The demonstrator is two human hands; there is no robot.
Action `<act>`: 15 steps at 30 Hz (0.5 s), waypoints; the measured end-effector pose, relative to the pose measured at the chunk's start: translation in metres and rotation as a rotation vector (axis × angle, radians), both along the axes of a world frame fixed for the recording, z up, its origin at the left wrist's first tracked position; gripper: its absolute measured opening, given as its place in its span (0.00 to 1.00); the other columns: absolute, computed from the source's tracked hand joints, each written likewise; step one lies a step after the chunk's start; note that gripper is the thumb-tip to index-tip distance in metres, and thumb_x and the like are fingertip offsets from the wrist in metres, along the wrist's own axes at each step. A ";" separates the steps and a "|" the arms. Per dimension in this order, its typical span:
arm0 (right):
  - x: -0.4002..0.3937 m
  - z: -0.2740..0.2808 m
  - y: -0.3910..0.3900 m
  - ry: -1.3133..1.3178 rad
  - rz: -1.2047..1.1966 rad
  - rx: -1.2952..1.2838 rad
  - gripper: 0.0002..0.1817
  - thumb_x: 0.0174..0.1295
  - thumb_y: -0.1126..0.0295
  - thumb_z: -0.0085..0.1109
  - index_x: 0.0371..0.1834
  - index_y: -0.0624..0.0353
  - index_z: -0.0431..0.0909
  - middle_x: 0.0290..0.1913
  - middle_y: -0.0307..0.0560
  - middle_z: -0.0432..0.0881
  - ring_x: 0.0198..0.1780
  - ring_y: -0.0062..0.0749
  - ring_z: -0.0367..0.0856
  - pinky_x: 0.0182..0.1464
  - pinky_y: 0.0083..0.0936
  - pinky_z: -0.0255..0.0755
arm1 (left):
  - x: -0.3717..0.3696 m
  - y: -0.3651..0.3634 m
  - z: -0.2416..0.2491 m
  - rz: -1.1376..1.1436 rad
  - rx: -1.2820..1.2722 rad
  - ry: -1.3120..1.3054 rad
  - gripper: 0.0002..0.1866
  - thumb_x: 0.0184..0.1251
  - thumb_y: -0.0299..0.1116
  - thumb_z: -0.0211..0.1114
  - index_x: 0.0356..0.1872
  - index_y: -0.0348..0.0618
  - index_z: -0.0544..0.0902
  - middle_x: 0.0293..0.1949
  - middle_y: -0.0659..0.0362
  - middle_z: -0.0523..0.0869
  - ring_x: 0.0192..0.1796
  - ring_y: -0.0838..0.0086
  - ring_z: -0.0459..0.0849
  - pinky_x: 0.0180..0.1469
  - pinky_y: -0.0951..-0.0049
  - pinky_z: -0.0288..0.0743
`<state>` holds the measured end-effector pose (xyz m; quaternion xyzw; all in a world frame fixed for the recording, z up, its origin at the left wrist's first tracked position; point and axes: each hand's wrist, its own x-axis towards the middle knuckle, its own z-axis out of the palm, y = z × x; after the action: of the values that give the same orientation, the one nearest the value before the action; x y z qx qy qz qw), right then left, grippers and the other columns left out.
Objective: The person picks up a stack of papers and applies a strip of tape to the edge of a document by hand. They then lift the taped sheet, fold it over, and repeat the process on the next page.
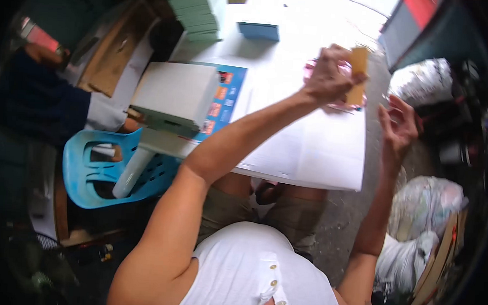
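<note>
My left hand is over the right part of the white table, its fingers closed on a narrow yellow card. Under and behind this hand lies a pink and white item, mostly hidden. Beyond the table's right edge, my right hand is raised with bent fingers apart and nothing visible between them. A blue block sits near the far side of the table.
Stacked green-edged sheets stand at the back left. A white-topped stack rests over a blue printed sheet. A blue plastic chair and another person's arm are left; filled plastic bags are right.
</note>
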<state>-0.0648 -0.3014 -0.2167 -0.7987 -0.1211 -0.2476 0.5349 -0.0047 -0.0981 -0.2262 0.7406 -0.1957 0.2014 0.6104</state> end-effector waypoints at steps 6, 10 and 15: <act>0.013 -0.064 0.019 0.508 0.263 0.555 0.22 0.59 0.59 0.76 0.50 0.63 0.86 0.41 0.43 0.87 0.40 0.22 0.80 0.44 0.22 0.72 | -0.010 0.004 -0.002 -0.072 -0.588 0.423 0.18 0.62 0.41 0.78 0.48 0.43 0.85 0.41 0.62 0.89 0.47 0.78 0.81 0.56 0.68 0.67; 0.019 -0.061 0.028 0.542 0.258 0.628 0.16 0.60 0.61 0.75 0.46 0.59 0.87 0.39 0.39 0.86 0.40 0.19 0.80 0.44 0.22 0.71 | -0.010 -0.002 -0.008 -0.076 -0.655 0.465 0.19 0.61 0.42 0.79 0.46 0.43 0.84 0.40 0.63 0.87 0.44 0.79 0.79 0.52 0.69 0.67; 0.035 -0.065 0.030 0.500 0.226 0.672 0.11 0.58 0.63 0.76 0.38 0.57 0.88 0.33 0.36 0.85 0.36 0.17 0.78 0.41 0.20 0.69 | -0.010 -0.004 -0.010 -0.052 -0.615 0.506 0.25 0.59 0.45 0.81 0.49 0.41 0.81 0.40 0.60 0.85 0.44 0.78 0.78 0.51 0.70 0.67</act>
<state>-0.0300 -0.2717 -0.2820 -0.5972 0.0126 -0.0121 0.8019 -0.0143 -0.1021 -0.2357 0.5443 0.0118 0.0462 0.8375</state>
